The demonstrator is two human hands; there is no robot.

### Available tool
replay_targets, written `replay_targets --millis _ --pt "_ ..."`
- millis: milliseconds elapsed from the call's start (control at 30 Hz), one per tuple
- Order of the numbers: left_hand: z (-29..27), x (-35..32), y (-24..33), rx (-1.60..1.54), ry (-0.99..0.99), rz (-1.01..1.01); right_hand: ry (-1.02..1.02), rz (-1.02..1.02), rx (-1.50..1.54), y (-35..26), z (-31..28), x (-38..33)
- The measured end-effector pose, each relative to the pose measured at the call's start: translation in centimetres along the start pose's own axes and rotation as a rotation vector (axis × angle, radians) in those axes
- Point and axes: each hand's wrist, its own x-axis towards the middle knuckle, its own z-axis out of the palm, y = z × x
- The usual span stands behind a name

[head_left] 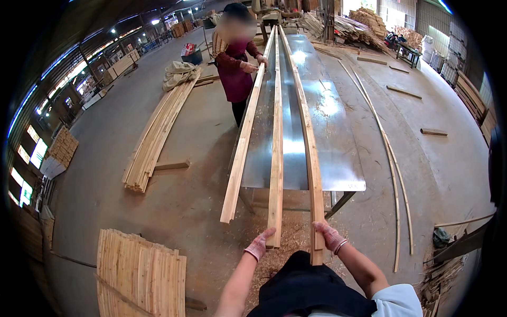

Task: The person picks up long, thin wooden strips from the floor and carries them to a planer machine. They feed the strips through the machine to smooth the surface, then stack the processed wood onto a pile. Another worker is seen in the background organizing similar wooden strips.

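My left hand (pixel 259 244), in a pinkish-white work glove, grips the near end of a long middle wooden strip (pixel 277 174). My right hand (pixel 329 236), gloved alike, closes around the end of the right wooden strip (pixel 310 164). At that end a second piece shows against it, jutting nearer to me. Both strips run lengthwise over a shiny metal table (pixel 335 142) and overhang its near edge. A left wooden strip (pixel 244 150) lies along the table's left side. A co-worker in a dark red apron (pixel 235 71) has both hands on its far part.
Bundled strips (pixel 161 137) lie on the floor at the left, and another stack (pixel 140 272) is at the lower left. Two thin strips (pixel 390 153) lie right of the table, near several short blocks (pixel 404 92). Shavings (pixel 296 232) litter the floor before me.
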Motion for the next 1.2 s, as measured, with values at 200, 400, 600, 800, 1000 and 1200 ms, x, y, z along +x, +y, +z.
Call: replay_targets --millis 200,400,600,800,1000,1200 --pt "-1.8 -0.6 -0.1 -0.012 -0.063 0.138 -0.081 0.083 -0.098 1.8 4.5 1.1" --pt "0.0 -3.4 1.1 0.023 0.104 0.068 -0.058 0.046 -0.120 2.2 4.3 1.7" --pt "-3.2 -6.1 -3.7 -0.163 0.089 0.393 -0.076 -0.019 -0.146 1.9 4.4 1.2" --pt "-4.5 -10.8 -8.2 -0.245 0.385 0.216 -0.076 0.042 -0.068 0.8 4.8 1.0" --pt "-7.5 -8.9 -9.3 -0.369 0.395 0.220 -0.090 0.075 -0.040 1.9 4.0 1.9" --pt "-9.4 -5.6 1.0 -0.453 0.550 0.444 -0.098 0.075 0.001 2.7 3.3 2.3"
